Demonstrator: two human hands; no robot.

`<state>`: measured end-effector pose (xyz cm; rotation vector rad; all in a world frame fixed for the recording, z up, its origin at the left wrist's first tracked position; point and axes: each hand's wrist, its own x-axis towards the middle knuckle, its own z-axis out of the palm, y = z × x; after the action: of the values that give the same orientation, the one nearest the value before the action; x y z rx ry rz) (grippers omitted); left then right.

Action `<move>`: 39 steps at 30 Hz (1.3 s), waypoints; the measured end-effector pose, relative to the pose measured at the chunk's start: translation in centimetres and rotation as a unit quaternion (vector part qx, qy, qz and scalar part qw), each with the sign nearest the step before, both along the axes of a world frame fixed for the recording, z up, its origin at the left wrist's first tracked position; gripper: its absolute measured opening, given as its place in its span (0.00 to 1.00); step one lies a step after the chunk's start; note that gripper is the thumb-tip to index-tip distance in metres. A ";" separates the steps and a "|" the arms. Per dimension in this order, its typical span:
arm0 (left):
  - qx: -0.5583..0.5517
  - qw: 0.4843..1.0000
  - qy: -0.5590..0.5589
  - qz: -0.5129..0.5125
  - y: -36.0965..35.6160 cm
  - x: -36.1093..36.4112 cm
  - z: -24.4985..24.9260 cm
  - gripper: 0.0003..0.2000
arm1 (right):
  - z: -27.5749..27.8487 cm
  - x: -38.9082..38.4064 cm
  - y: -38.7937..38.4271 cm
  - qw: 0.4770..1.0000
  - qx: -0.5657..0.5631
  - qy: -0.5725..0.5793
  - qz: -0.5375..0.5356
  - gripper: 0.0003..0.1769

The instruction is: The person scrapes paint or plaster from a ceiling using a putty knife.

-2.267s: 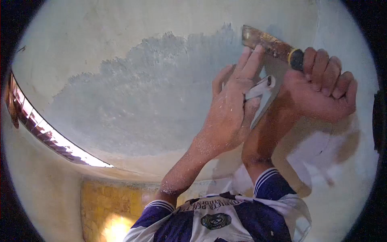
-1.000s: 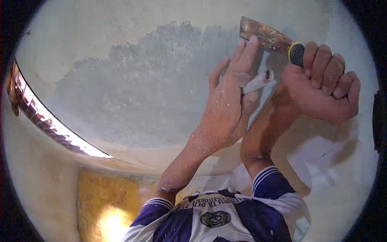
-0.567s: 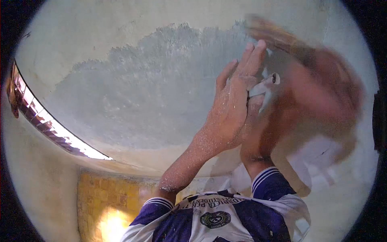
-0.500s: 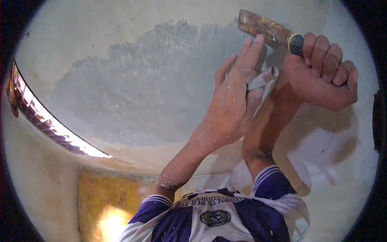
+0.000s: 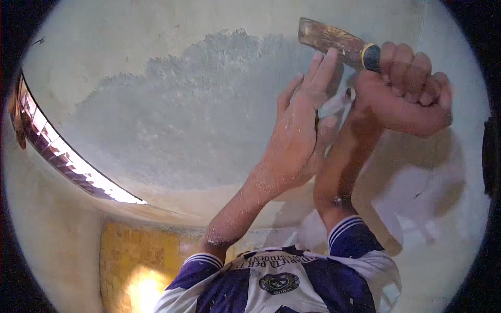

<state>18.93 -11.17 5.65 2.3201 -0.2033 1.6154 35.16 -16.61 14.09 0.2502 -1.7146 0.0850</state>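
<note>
My right hand is wrapped round the dark handle of a scraper, whose rusty, worn blade points left against the wall. Dust covers my left hand; its extended fingertips reach up to the lower edge of the blade. Between its thumb and forefinger sits a whitish rolled tube with a dark hollow end, partly hidden by the hand. Behind both hands is a rough grey patch on the pale wall.
A slatted window opening lets in bright light at the left. Yellowish tiles show at the lower left, with a sunlit spot. A thin crack and arm shadows mark the wall at right. A dark object stands at the right edge.
My right hand and the scraper have shifted slightly left and the blade tip a little down. My left hand has stayed nearly in place, with the tube still in it.
</note>
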 end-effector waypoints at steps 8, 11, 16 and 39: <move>-0.009 1.000 0.004 -0.012 -0.3 0.0 -0.2 0.29 | 0.0 0.0 -0.5 0.998 -0.002 0.060 0.009 0.17; -0.011 1.000 0.017 -0.004 -0.3 -0.1 0.1 0.27 | -0.7 -0.3 -2.6 0.995 -0.010 0.093 0.017 0.17; -0.040 0.999 0.029 0.013 -0.2 -0.2 -0.3 0.22 | -0.8 -2.3 0.5 0.993 -0.046 0.105 0.007 0.15; 0.030 0.998 0.035 0.043 -0.5 0.5 0.7 0.26 | -0.9 0.5 -1.9 0.995 -0.011 0.081 -0.058 0.12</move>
<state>19.40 -11.63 6.39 2.4580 -0.1409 1.5838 35.65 -18.55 13.16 0.1363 -1.5633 -0.0021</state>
